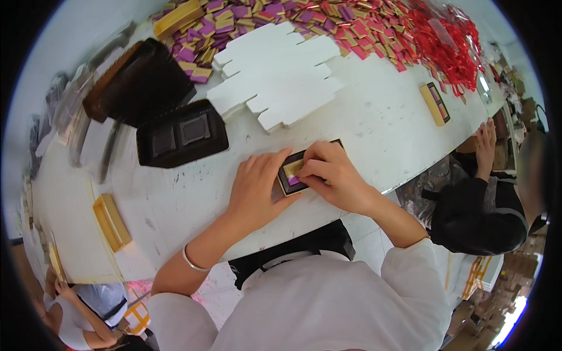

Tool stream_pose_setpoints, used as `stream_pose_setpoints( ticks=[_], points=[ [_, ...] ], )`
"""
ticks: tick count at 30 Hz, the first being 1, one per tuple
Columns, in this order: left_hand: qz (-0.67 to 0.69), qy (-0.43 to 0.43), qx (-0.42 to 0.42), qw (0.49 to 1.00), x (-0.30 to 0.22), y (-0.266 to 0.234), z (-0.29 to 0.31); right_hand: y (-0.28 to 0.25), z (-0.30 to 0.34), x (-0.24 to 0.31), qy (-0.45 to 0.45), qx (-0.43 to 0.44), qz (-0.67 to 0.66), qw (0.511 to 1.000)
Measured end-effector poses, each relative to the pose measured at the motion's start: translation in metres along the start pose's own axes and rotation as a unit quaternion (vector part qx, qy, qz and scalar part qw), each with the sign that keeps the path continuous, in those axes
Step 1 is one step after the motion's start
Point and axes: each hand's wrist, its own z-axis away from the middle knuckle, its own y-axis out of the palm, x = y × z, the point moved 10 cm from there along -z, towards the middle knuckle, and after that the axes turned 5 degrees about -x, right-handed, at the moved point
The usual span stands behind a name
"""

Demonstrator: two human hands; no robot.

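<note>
At the near edge of the table lies a small, narrow gold box with a dark tray inside (pixel 285 179). My left hand (pixel 252 187) holds its left end, with the index finger on the far side and the thumb on the near side. Fingers of my right hand (pixel 331 175) pinch a small purple-and-gold wrapped piece (pixel 294 181) in the tray. The right hand covers much of the box. Black plastic trays with square hollows (pixel 181 137) are stacked to the left, and beyond my hands lies a layer of white narrow pieces (pixel 275 76).
Purple-and-gold wrapped pieces (pixel 234 20) and pink ones (pixel 360 38) heap along the far side, by red ribbons (pixel 448 44). A filled box (pixel 435 104) lies far right. An empty-looking gold box (pixel 111 222) stands left. Co-workers sit right (pixel 480 210) and lower left (pixel 76 316).
</note>
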Motion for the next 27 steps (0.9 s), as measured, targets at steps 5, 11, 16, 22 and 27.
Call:
stream_pose_setpoints(
  ticks=[5, 11, 16, 22, 27],
  points=[
    [-0.004, -0.009, 0.004, 1.000, 0.001, 0.000, 0.002, -0.001, -0.013, -0.006, 0.054, 0.066, -0.012, 0.996],
    [-0.004, -0.007, 0.015, 1.000, 0.001, 0.002, 0.000, -0.159, -0.031, -0.164, 0.181, -0.319, 0.049, 0.929],
    [-0.008, -0.005, 0.006, 1.000, 0.002, -0.001, 0.002, -0.177, -0.077, -0.221, 0.035, -0.295, 0.349, 0.889],
    [-0.007, 0.000, 0.007, 1.000, 0.000, -0.001, 0.000, -0.171, -0.084, -0.251, 0.142, -0.212, 0.337, 0.906],
    [-0.012, -0.006, 0.002, 1.000, 0.003, -0.002, 0.004, -0.183, -0.033, -0.179, 0.224, -0.378, -0.084, 0.894]
  ],
)
